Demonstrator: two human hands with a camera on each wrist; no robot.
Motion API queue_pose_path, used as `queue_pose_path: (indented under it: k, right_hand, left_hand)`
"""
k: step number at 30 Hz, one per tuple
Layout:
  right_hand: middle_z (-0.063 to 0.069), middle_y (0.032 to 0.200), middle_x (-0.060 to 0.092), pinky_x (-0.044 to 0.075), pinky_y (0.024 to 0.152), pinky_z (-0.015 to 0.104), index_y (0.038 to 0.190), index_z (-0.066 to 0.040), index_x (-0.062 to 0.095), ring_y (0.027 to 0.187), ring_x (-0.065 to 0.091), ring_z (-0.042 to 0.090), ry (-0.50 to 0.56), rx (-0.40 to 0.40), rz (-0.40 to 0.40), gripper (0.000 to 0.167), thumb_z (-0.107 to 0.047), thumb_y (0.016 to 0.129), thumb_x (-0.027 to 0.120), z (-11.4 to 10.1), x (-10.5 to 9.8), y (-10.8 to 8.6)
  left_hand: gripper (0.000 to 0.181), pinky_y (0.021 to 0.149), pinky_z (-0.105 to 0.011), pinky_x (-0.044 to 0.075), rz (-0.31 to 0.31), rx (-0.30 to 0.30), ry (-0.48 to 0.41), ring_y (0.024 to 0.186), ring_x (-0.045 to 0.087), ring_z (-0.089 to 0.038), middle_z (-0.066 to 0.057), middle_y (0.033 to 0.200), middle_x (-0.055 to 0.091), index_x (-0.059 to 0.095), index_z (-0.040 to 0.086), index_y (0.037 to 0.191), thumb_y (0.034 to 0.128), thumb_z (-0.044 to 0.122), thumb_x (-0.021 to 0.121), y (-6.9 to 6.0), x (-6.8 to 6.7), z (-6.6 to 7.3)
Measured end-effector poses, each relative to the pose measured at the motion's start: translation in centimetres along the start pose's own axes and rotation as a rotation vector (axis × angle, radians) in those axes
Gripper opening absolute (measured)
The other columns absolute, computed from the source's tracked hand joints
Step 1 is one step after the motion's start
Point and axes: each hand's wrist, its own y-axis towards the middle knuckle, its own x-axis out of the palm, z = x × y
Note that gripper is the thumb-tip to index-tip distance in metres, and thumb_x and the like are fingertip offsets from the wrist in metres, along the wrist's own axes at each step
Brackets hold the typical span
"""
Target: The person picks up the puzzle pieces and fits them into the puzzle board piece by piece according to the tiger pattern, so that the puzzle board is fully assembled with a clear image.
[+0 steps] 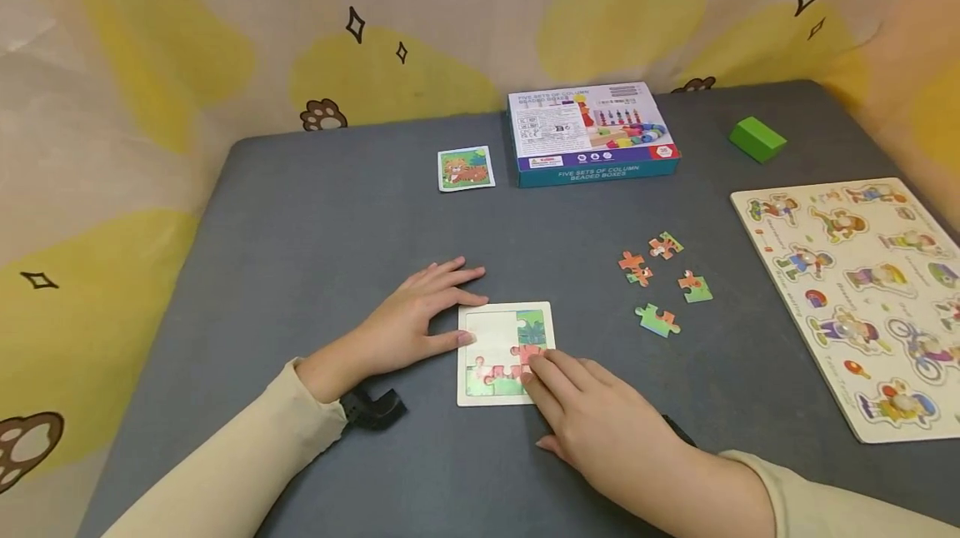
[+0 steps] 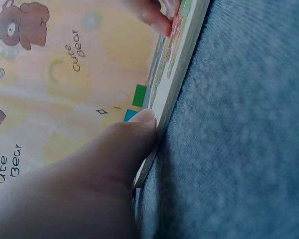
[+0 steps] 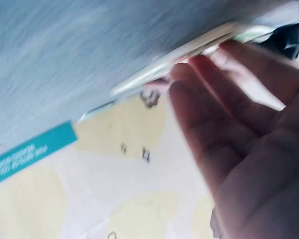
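Note:
A small white-framed puzzle tray (image 1: 462, 355) lies on the table before the person. Jigsaw pieces fill its bottom row and right side; the upper left of the recess shows bare white. The left hand (image 1: 408, 317) rests at the tray's left edge, its thumb (image 2: 142, 119) on the rim and its other fingers spread beyond the top corner. With extended fingers the right hand (image 1: 592, 413) presses on pieces at the tray's lower right, hiding part of them. Several loose jigsaw pieces (image 1: 657, 321) lie to the right of the tray.
A picture card (image 1: 466, 169) lies at the back, left of a flat toy box (image 1: 592, 138). Toward the back right is a green block (image 1: 757, 139). A large wooden picture board (image 1: 825, 288) takes up the right side. A patterned cloth (image 1: 420, 13) hangs behind the table.

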Motion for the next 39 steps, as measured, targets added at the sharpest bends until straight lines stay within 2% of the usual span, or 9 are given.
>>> queue_pose_path:
  k: [2,6,9,12,17,23,27,32,39]
  right_hand:
    - [0.013,0.143,0.058,0.050,0.106,0.037,0.140,-0.004,0.065,0.133,0.055,0.029,0.022,0.017,-0.005,0.075,-0.054,0.086,0.083,0.0,0.1,-0.1]
    - [0.012,0.153,0.054,0.044,0.114,0.041,0.147,-0.006,0.060,0.141,0.050,0.031,0.065,0.040,-0.073,0.080,-0.059,0.090,0.076,0.0,0.1,-0.3]
    - [0.011,0.160,0.047,0.039,0.119,0.043,0.154,-0.007,0.053,0.147,0.044,0.032,0.094,0.062,-0.133,0.082,-0.062,0.094,0.069,-0.2,0.2,-0.7]
    - [0.010,0.166,0.039,0.037,0.120,0.044,0.158,-0.008,0.047,0.151,0.038,0.032,0.118,0.075,-0.156,0.085,-0.063,0.096,0.065,-0.3,0.5,-1.1]
    - [0.009,0.169,0.032,0.042,0.116,0.046,0.159,-0.010,0.046,0.152,0.035,0.032,0.174,0.087,-0.130,0.084,-0.062,0.096,0.067,-0.3,0.8,-1.7]
    - [0.008,0.161,0.046,0.044,0.114,0.045,0.151,-0.013,0.056,0.145,0.046,0.031,0.150,0.076,-0.086,0.075,-0.059,0.094,0.072,-0.2,0.6,-1.7]
    - [0.007,0.160,0.047,0.043,0.116,0.045,0.151,-0.015,0.056,0.144,0.046,0.031,0.168,0.081,-0.096,0.075,-0.059,0.093,0.073,0.0,0.6,-1.8]
    - [0.006,0.163,0.042,0.048,0.109,0.047,0.152,-0.017,0.054,0.145,0.043,0.032,0.233,0.105,-0.087,0.074,-0.059,0.094,0.072,0.0,1.3,-2.1]
    - [0.000,0.164,0.042,0.049,0.104,0.047,0.158,-0.025,0.048,0.143,0.044,0.031,0.201,0.092,-0.104,0.075,-0.064,0.096,0.065,0.1,1.2,-1.5]
  left_hand:
    - [0.048,0.128,-0.053,0.011,-0.002,-0.003,0.003,0.159,0.021,-0.023,0.003,0.165,0.040,0.066,0.020,0.142,0.0977,0.033,0.077,-0.1,-0.1,0.0]
    - [0.048,0.128,-0.053,0.011,-0.006,-0.004,0.007,0.159,0.020,-0.023,0.003,0.166,0.039,0.066,0.021,0.143,0.0976,0.033,0.077,-0.1,-0.1,0.0]
    - [0.048,0.128,-0.053,0.011,-0.009,0.000,0.006,0.159,0.020,-0.023,0.003,0.166,0.039,0.066,0.021,0.142,0.0973,0.032,0.078,0.1,0.0,0.0]
    - [0.048,0.128,-0.053,0.011,-0.007,-0.002,0.004,0.159,0.020,-0.023,0.003,0.166,0.039,0.066,0.021,0.142,0.0973,0.031,0.078,0.0,0.0,0.0]
    - [0.048,0.128,-0.053,0.010,-0.008,-0.006,0.005,0.159,0.020,-0.023,0.003,0.166,0.039,0.066,0.021,0.143,0.0976,0.031,0.078,-0.1,0.0,0.0]
    - [0.048,0.128,-0.053,0.011,-0.002,0.006,0.012,0.159,0.020,-0.024,0.002,0.166,0.039,0.066,0.020,0.143,0.0976,0.031,0.078,0.0,0.0,0.0]
    - [0.048,0.128,-0.053,0.011,-0.006,0.014,0.016,0.159,0.020,-0.024,0.002,0.166,0.039,0.065,0.020,0.143,0.0981,0.032,0.077,0.1,0.1,0.0]
    - [0.048,0.128,-0.053,0.010,-0.011,0.020,0.012,0.159,0.020,-0.024,0.002,0.166,0.039,0.065,0.020,0.143,0.0984,0.033,0.077,0.2,0.2,-0.1]
    - [0.048,0.128,-0.052,0.010,-0.006,0.019,0.011,0.159,0.020,-0.024,0.002,0.166,0.039,0.065,0.020,0.143,0.0981,0.032,0.077,0.0,0.1,-0.3]
